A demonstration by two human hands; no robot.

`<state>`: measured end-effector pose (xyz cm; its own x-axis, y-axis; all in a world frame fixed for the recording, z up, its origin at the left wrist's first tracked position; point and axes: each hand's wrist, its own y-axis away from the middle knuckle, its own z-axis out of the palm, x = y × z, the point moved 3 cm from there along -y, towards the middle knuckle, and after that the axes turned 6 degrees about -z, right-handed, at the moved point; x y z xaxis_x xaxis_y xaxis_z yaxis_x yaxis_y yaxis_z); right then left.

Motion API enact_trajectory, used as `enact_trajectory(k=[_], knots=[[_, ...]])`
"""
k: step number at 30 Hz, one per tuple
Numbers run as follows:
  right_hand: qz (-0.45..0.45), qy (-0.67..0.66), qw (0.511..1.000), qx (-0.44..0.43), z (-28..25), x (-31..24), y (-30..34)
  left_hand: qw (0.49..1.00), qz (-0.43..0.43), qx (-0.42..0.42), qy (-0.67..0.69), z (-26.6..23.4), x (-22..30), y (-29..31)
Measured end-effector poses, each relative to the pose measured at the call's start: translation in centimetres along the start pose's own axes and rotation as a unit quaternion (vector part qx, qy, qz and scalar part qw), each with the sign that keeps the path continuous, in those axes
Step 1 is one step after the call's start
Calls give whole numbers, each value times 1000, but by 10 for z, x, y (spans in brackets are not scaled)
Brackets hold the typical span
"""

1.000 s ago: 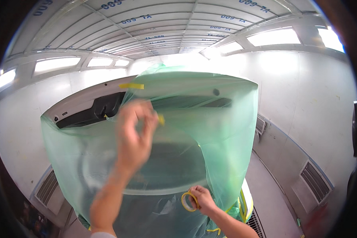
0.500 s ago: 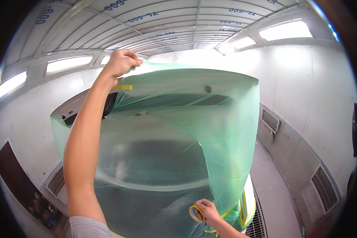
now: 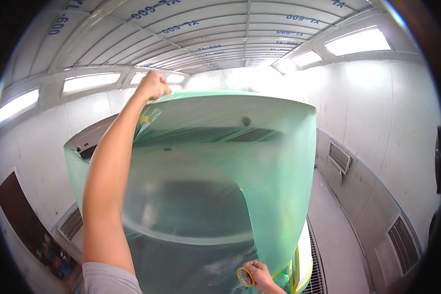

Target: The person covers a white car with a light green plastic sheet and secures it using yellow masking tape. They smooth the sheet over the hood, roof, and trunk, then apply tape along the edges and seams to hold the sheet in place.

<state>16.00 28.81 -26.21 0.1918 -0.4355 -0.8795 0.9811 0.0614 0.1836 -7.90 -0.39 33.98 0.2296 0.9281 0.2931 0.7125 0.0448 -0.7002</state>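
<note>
I have the left hand [image 3: 154,87] up at the top edge of the pale panel [image 3: 99,134], fingers curled closed on the green film [image 3: 279,171], which drapes below and rightward of that grip. Low down, my right hand [image 3: 258,275] is closed around one side of the tape roll [image 3: 239,278], a yellow ring protruding left of the fingers. The film is thin, translucent, and finely creased near the upper grip.
</note>
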Motion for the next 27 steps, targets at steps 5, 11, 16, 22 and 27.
enact_trajectory(k=[5,11,16,22,27], knots=[[10,-18,1000,0,-13,9,-9,976,-57,-209,-26,20,-23,-17],[12,-3,999,31,-24,3,-12,945,-123,-298,-51,19,-53,-34],[19,-11,998,55,-36,2,-8,941,-86,-328,11,15,-78,-46],[-7,-43,998,38,-55,11,5,946,-41,-304,-103,23,-98,-44],[55,-55,996,42,-66,42,22,970,-1,-199,-143,33,-100,-9]])
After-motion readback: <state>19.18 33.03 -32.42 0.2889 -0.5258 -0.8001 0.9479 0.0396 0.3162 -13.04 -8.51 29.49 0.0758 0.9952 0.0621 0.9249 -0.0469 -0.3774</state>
